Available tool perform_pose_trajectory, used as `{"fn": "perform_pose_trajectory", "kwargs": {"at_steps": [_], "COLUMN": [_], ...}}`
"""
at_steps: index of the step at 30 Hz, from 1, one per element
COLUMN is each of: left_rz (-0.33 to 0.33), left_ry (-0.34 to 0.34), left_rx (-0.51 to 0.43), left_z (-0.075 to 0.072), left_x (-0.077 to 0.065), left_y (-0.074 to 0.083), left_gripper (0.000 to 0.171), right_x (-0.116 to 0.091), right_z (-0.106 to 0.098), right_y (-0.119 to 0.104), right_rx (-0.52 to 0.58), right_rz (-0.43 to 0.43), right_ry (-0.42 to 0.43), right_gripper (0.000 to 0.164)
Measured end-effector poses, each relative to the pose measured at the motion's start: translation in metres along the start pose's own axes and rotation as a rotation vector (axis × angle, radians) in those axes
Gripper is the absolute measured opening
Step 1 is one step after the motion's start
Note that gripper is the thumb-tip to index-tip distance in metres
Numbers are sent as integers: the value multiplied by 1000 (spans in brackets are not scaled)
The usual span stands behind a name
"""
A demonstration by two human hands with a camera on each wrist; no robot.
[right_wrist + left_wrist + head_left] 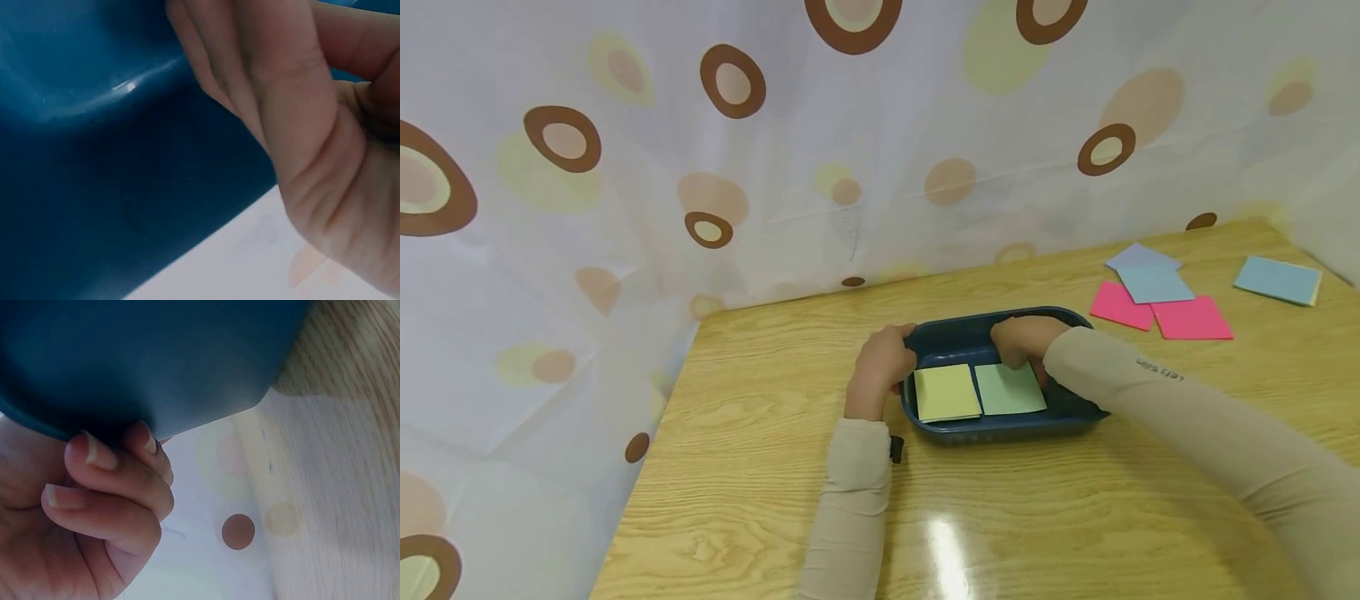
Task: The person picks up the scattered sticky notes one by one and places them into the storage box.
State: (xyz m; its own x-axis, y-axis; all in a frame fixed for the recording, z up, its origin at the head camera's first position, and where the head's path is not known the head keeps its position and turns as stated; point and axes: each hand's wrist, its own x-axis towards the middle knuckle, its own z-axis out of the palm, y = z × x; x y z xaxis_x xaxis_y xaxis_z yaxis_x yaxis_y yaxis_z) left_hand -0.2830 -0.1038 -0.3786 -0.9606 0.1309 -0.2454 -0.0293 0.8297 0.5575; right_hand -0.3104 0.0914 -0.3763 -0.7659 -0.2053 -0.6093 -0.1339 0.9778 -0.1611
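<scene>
A dark blue plastic tray (1000, 431) stands on the wooden table. Inside it a yellow sticky-note pad (947, 392) and a green sticky-note pad (1009, 390) lie side by side. My left hand (883, 362) grips the tray's left rim; the left wrist view shows its curled fingers (119, 475) under the edge. My right hand (1028, 340) reaches inside the tray from the right and holds the green pad at its upper right corner. Its fingertips are hidden in the head view, and the right wrist view shows the fingers (281, 81) against the blue plastic.
Two pink pads (1193, 317) lie at the back right of the table, with a light blue pad (1156, 283) and a lavender pad (1138, 256) overlapping there. Farther right is another blue pad (1276, 280) over a pale one. A patterned curtain (895, 125) hangs behind the table.
</scene>
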Motion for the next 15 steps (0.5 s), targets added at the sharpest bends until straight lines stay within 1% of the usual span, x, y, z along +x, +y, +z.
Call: {"fn": "perform_pose_trajectory", "kwargs": {"at_steps": [6,12,15], "left_rz": [-1,-14,-7], "left_ry": [15,11,10], "left_rx": [-3,5,8], "left_z": [1,1,2], "left_x": [1,-1,-1], "left_y": [0,2,2], "left_gripper": [57,57,57], "right_x": [3,2,2], "right_z": [1,4,5], "right_y": [2,-1,-1], "right_rx": [-1,15,19], "right_rz": [20,-4,0], "right_ry": [0,7,8], "right_gripper": [53,54,55]}}
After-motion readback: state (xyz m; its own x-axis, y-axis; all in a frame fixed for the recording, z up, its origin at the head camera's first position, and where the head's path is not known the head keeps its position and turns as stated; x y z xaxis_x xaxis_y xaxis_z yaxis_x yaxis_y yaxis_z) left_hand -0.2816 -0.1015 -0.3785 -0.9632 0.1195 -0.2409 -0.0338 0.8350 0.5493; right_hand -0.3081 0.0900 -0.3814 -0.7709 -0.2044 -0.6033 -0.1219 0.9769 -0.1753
